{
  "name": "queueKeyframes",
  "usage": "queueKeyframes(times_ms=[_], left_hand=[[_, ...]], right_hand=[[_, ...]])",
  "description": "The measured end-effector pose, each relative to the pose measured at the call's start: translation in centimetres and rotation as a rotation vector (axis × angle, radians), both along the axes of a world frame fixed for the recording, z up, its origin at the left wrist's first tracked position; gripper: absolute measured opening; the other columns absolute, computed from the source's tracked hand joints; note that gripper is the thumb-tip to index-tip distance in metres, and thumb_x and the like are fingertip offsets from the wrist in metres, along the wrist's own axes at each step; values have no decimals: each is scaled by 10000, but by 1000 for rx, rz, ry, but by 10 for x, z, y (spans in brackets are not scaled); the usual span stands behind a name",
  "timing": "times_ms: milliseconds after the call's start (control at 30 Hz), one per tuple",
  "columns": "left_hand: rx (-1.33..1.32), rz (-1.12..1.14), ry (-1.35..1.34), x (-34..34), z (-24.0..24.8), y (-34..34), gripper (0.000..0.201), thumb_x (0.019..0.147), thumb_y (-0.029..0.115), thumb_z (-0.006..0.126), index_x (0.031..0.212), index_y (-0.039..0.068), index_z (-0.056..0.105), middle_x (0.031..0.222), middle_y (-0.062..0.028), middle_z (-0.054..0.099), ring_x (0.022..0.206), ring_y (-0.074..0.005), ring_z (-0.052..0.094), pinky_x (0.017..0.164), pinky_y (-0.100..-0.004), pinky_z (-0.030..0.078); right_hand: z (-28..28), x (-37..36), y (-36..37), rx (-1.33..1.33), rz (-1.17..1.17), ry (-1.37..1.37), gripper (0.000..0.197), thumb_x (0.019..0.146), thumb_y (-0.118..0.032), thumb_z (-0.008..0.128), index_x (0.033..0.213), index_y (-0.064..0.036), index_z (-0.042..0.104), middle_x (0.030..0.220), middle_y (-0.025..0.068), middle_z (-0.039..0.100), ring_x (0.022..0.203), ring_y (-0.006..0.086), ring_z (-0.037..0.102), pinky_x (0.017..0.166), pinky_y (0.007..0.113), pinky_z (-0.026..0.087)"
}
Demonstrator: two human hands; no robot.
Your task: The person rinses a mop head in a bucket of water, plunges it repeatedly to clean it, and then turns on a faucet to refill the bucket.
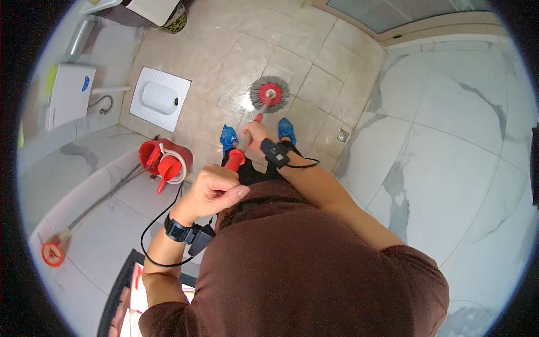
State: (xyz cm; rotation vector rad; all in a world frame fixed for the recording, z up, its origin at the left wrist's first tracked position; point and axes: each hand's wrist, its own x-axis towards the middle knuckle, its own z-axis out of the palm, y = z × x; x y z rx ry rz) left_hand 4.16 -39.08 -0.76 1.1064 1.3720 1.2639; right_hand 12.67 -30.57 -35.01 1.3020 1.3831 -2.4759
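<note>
A spin mop rests its round grey strand head, with a red disc on top, on the tiled floor ahead of my feet. Its red and grey pole slants back toward my body. Around the upper end of that pole my left hand is closed. Farther down, my right hand is wrapped round the pole, nearer the mop head. Each wrist wears a black strapped device with a cable. Blue shoe covers are on my feet, just short of the mop head.
A white squat toilet is set in the floor at left, with a white cistern on the wall. Red buckets with a coiled white hose stand nearby. A long pole with a red ring leans there. A floor drain lies at right.
</note>
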Motion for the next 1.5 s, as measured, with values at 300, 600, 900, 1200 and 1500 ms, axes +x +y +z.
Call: queueKeyframes(times_ms=[300, 600, 900, 1200, 1500], left_hand=[[6, 112, -34, 82, -58, 80, 394, 778, 100, 577, 490, -3, 329, 440, -100, 277, 382, -202, 264, 397, -320, 220], [-21, 87, -76, 112, -70, 98, 372, 747, 69, 596, 474, 9, 350, 426, -92, 348, 360, -218, 358, 397, -337, 242], [-16, 239, 27, 107, -66, 56, 355, 754, 67, 589, 476, 10, 376, 425, -88, 361, 367, -224, 360, 400, -337, 240], [-142, 517, 101, 97, 3, -70, 361, 754, 83, 602, 479, -1, 384, 424, -94, 309, 367, -213, 312, 390, -324, 229], [-180, 630, 398, 73, 31, -119, 268, 723, 114, 626, 526, 17, 473, 438, -115, 400, 414, -277, 408, 409, -347, 296]], right_hand=[[-75, 133, 143, 591, 463, 14, 181, 559, -154, 656, 716, -107, 578, 661, 61, 582, 592, 187, 557, 525, 294, 449], [33, 139, 186, 780, 816, 160, 285, 515, 38, 603, 752, -86, 504, 610, 39, 479, 556, 154, 479, 479, 275, 378], [-27, 114, 131, -429, -49, -498, 91, 623, -128, 560, 618, -43, 529, 594, 105, 481, 510, 212, 486, 481, 329, 424], [54, 40, -18, -677, 291, -436, 135, 617, -98, 607, 713, -79, 514, 657, 83, 525, 611, 228, 535, 552, 352, 444], [70, -46, -116, -704, 515, -390, 122, 696, -29, 497, 788, -51, 420, 709, 71, 490, 620, 193, 487, 561, 344, 417]])
